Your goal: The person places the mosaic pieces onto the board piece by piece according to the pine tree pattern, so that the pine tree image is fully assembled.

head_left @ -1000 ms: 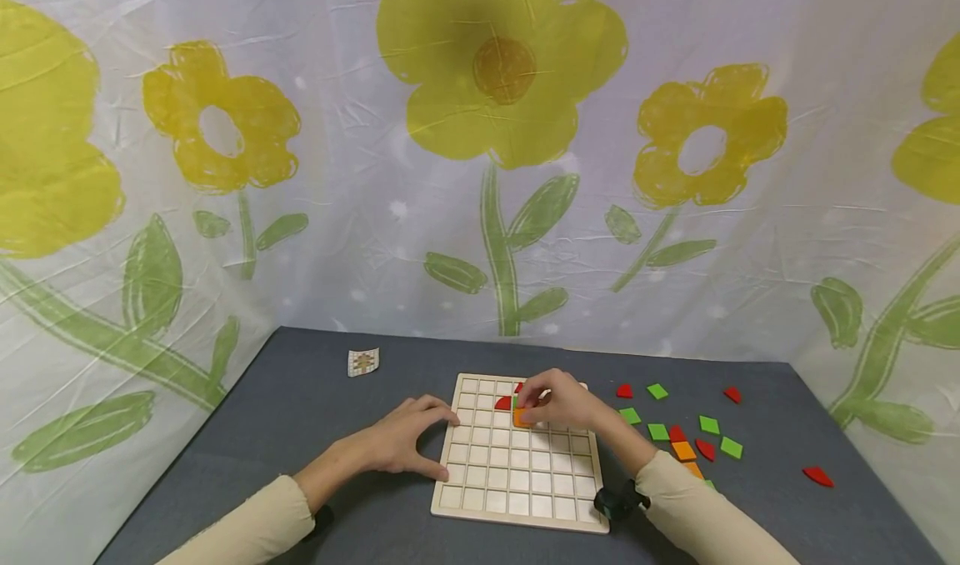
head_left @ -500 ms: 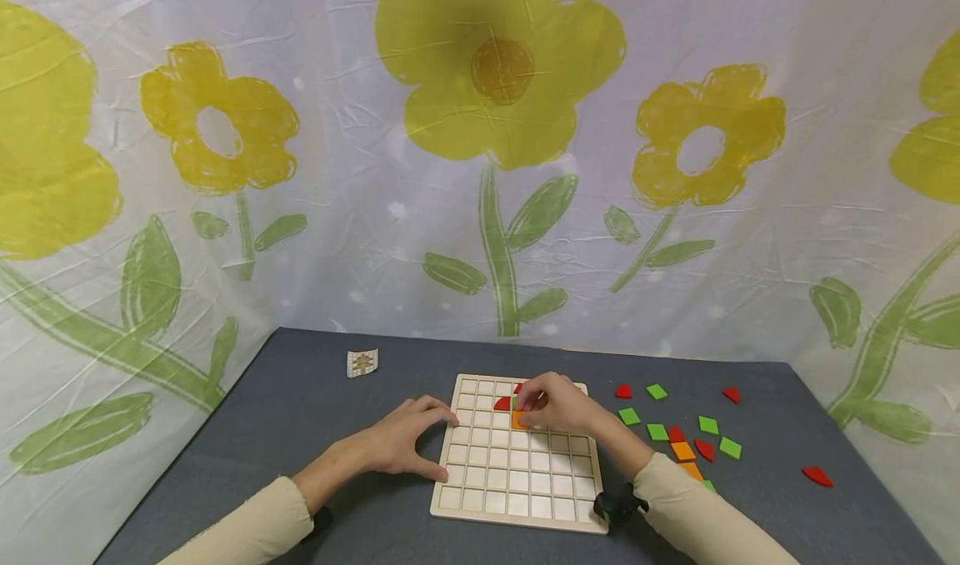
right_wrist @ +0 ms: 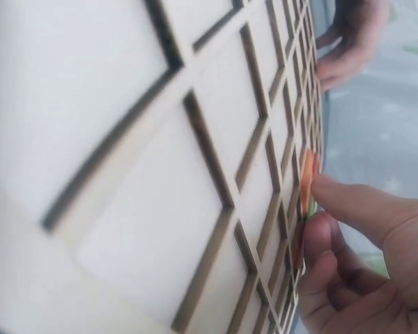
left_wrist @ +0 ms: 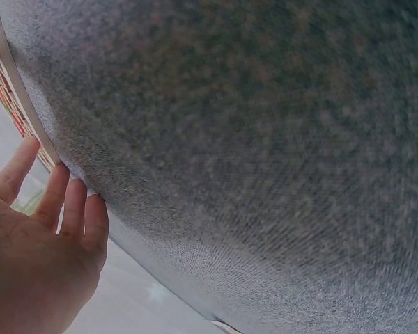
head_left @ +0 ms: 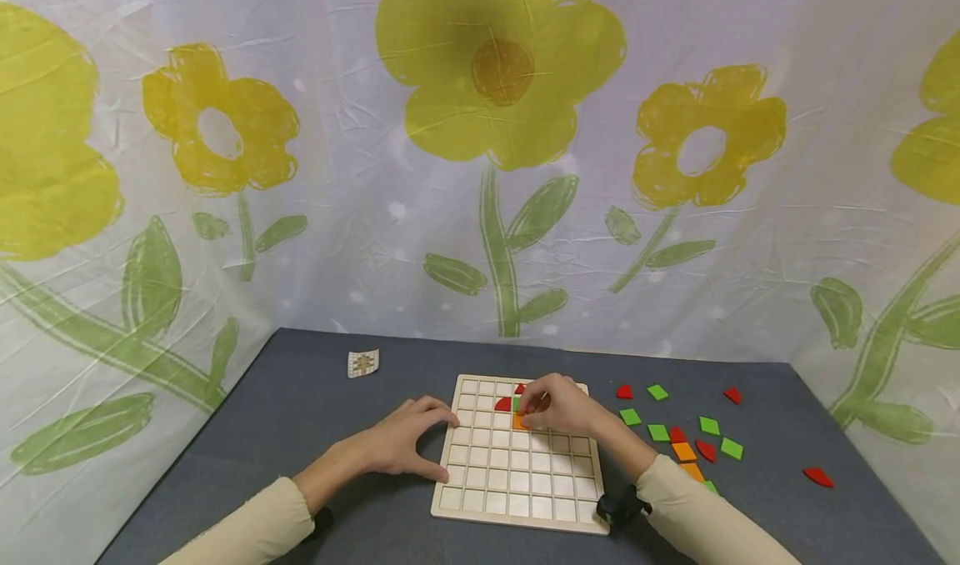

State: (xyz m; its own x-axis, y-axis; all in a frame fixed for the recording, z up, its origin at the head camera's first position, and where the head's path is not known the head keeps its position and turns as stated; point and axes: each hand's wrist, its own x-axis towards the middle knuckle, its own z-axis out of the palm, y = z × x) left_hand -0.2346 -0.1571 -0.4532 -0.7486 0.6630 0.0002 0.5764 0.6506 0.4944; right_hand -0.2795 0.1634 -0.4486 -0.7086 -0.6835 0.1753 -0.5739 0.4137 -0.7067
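The right hand (head_left: 557,402) is drawn narrow, thumb and fingertips closed in at the orange square tile (head_left: 518,422), which lies at a cell of the wooden grid board (head_left: 518,503), in the third row from the far edge and directly on the near side of the green square tile (head_left: 515,404). Whether it sits fully flat in its cell cannot be told, because the fingers cover part of it. The left hand (head_left: 401,436) is spread wide along the board's left edge, thumb and fingers touching it.

Seating the tile well likely calls for squaring its sides to the raised dividers, then pressing gently on its middle so that no corner rides up on a ridge. That left hand seems well placed to brace the board, provided it only steadies and does not push. The fingertips work close to the green tile, with a red quarter-circle tile (head_left: 502,404) just beside that one, so lifting them straight up would be safest; a sideways drag could unseat a neighbour. The sleeve (head_left: 690,498) also deserves care, being near the loose orange tile (head_left: 684,451) on the table (head_left: 262,415).
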